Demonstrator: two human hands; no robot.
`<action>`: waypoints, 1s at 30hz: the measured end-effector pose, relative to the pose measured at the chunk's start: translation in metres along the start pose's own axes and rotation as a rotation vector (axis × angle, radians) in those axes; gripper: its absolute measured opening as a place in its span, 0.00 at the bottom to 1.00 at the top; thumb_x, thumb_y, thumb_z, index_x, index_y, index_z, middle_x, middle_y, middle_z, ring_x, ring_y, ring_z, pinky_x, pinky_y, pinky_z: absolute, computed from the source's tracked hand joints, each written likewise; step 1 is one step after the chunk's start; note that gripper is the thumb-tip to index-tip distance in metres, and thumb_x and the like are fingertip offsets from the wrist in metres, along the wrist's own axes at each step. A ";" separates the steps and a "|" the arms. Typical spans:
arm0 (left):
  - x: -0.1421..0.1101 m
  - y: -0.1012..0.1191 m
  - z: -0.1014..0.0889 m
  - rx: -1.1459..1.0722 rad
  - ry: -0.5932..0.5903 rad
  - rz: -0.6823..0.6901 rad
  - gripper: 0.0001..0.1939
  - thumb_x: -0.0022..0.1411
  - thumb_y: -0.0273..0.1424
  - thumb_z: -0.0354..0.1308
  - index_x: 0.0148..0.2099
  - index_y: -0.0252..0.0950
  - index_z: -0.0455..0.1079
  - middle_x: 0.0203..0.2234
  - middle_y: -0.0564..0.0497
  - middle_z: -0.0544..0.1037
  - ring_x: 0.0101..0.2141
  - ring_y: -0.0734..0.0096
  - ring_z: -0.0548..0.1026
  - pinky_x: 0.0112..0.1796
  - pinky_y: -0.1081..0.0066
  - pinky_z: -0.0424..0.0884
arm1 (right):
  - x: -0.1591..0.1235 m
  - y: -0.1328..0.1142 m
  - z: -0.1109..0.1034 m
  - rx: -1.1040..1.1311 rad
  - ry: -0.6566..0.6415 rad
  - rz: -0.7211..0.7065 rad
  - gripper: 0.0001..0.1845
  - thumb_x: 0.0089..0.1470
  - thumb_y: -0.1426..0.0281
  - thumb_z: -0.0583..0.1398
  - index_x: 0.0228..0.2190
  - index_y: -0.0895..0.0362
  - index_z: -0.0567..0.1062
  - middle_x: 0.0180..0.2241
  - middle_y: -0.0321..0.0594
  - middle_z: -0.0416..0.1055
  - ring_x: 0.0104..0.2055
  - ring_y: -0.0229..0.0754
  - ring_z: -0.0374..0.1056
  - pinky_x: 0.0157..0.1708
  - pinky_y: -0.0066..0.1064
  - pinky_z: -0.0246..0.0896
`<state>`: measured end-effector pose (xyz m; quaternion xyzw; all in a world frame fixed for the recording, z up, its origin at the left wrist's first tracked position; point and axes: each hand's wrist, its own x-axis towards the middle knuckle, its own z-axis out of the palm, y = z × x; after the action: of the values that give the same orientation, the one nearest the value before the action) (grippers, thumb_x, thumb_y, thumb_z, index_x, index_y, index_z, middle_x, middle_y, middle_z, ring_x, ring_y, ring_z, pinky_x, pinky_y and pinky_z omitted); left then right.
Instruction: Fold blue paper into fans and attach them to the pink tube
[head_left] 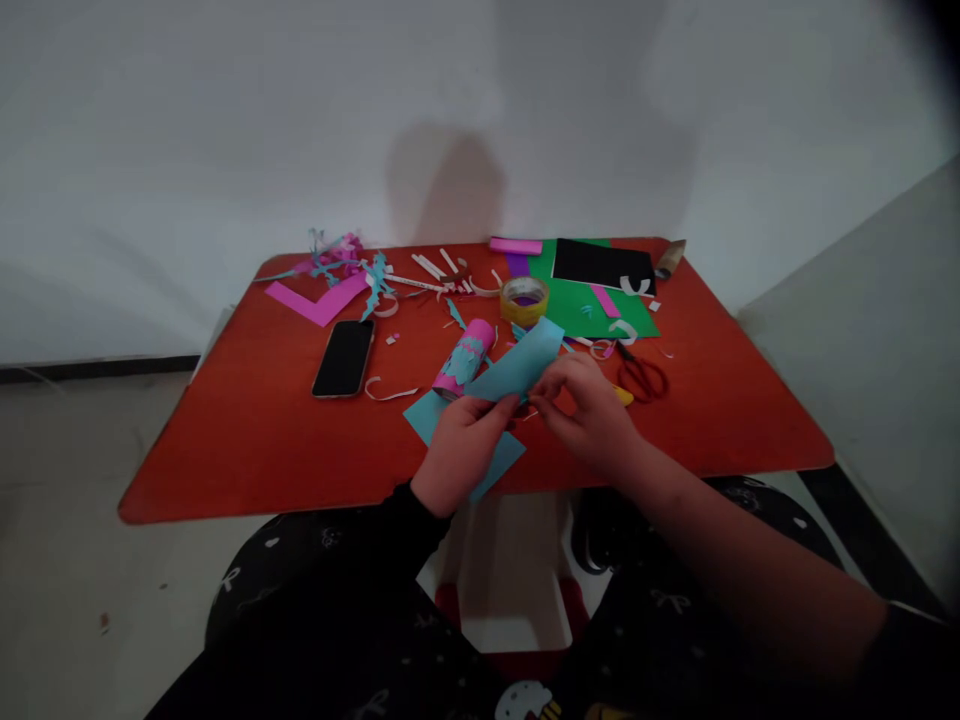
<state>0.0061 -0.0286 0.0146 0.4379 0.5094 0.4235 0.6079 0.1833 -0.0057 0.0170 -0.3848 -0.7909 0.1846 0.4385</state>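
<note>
Blue strip (517, 362) gripped in your left hand (465, 440), right fingertips at its lower edge

From the head camera, you have the strip pinched between the thumb and fingers of your left hand; it slants up and away, rising to the right above that hand. Your right hand (589, 405) is close beside the left, thumb and fingers drawn together at the strip's lower edge; you cannot tell from here whether they grip it or something small.

Under your left hand, a blue sheet (504, 468) lies on the red tabletop (247, 430), partly covered by that hand. Just beyond the same hand is a pink tube (466, 358) with a ragged blue band around it, lying on its side. Farther out to your left hand's left are a dark-screened phone (343, 358) and, beyond it, an angled pink paper piece (321, 303).

Just right of your right hand, a yellow object (623, 395) shows in part, with red-handled scissors (634, 368) near it. Beyond your right hand and slightly left, a tape roll (521, 314) rests beside a green sheet (577, 314); a black rectangle (604, 265) lies over the green. Past both hands, white paper strips (427, 266) are scattered.
</note>
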 end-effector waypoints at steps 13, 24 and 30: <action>0.004 -0.004 -0.003 0.308 0.009 0.186 0.11 0.62 0.37 0.62 0.38 0.35 0.82 0.34 0.49 0.85 0.39 0.61 0.80 0.40 0.68 0.72 | -0.003 -0.001 0.008 0.179 0.030 0.275 0.11 0.55 0.74 0.59 0.30 0.51 0.60 0.29 0.33 0.63 0.30 0.39 0.62 0.31 0.33 0.57; 0.012 -0.004 -0.005 0.001 0.046 -0.002 0.15 0.57 0.42 0.67 0.35 0.34 0.78 0.31 0.46 0.83 0.35 0.66 0.79 0.38 0.68 0.73 | 0.000 0.016 0.013 0.304 -0.039 0.541 0.16 0.52 0.56 0.66 0.30 0.54 0.69 0.24 0.32 0.65 0.26 0.38 0.58 0.28 0.32 0.54; 0.008 -0.003 -0.005 -0.102 -0.085 -0.063 0.21 0.54 0.48 0.70 0.37 0.34 0.80 0.35 0.44 0.85 0.41 0.62 0.81 0.41 0.67 0.73 | 0.001 0.014 0.012 0.632 -0.110 0.562 0.25 0.52 0.47 0.65 0.24 0.56 0.74 0.21 0.35 0.67 0.25 0.38 0.61 0.27 0.32 0.55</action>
<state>0.0023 -0.0215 0.0092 0.4077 0.4742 0.4107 0.6635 0.1798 0.0045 0.0019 -0.4216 -0.5821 0.5505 0.4248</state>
